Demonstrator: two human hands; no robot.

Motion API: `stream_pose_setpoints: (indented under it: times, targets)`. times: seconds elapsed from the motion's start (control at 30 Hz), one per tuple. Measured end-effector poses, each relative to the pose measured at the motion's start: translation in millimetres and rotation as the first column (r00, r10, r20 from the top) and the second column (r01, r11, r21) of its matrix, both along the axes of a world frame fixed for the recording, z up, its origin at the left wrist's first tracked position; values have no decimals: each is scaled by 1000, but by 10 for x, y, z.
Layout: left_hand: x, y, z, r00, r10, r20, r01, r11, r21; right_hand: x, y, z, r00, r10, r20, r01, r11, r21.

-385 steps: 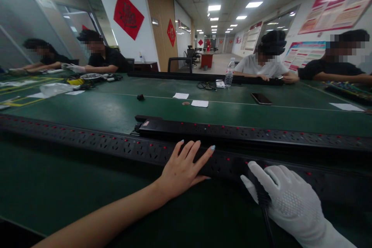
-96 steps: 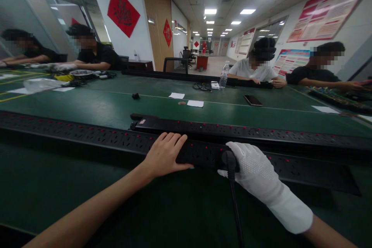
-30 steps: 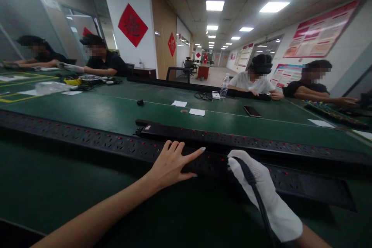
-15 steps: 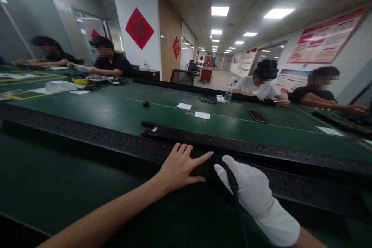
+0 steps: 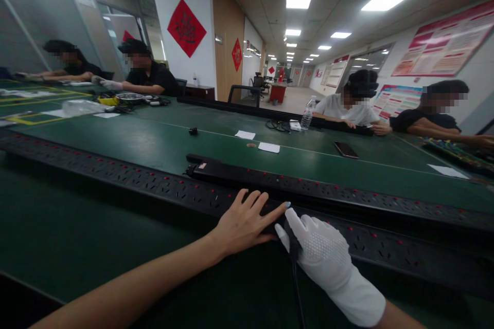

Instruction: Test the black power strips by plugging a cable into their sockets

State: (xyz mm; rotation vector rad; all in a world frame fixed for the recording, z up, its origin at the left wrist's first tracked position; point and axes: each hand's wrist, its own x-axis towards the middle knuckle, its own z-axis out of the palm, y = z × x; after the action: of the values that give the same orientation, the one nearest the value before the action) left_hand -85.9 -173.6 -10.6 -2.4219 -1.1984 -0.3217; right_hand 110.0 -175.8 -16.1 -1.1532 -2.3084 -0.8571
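Note:
A long black power strip (image 5: 181,189) with red-marked sockets runs across the table before me. My left hand (image 5: 243,223), bare, lies over its middle, fingers spread on top and thumb toward the near side. Close to its index fingertip is my right hand (image 5: 324,247), in a white dotted glove, closed around a black power plug (image 5: 294,247). The plug's cord (image 5: 297,293) hangs down toward me. The plug's front is hidden at the strip, so I cannot tell whether it sits in a socket. A second black power strip (image 5: 299,184) lies just behind the first.
On the green table (image 5: 154,139) lie white papers (image 5: 269,147), a phone (image 5: 346,149), a small black object (image 5: 193,131) and a water bottle (image 5: 307,113). Several people sit around the far sides. Wires (image 5: 459,151) are at the right, a plastic bag (image 5: 83,108) at the left.
My right hand has moved left with the plug, closer to my left index finger and the strip. My left hand has shifted slightly right along the strip.

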Motion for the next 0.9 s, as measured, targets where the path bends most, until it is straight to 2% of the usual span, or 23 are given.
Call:
stream_pose_setpoints:
  times: [0.23,0.47,0.9]
  targets:
    - [0,-40,-43,999,35,-10,-35,999,-9,23,-44,-17,999,40,-29,-41,999,-29]
    - [18,-78,-54,998,58,7,-58,998,25,55,-54,-13,985,152,-77,-154,988,-26]
    - [7,-90,-69,999,49,12,-50,999,19,30,-75,14,986,141,-93,-150,985,-91]
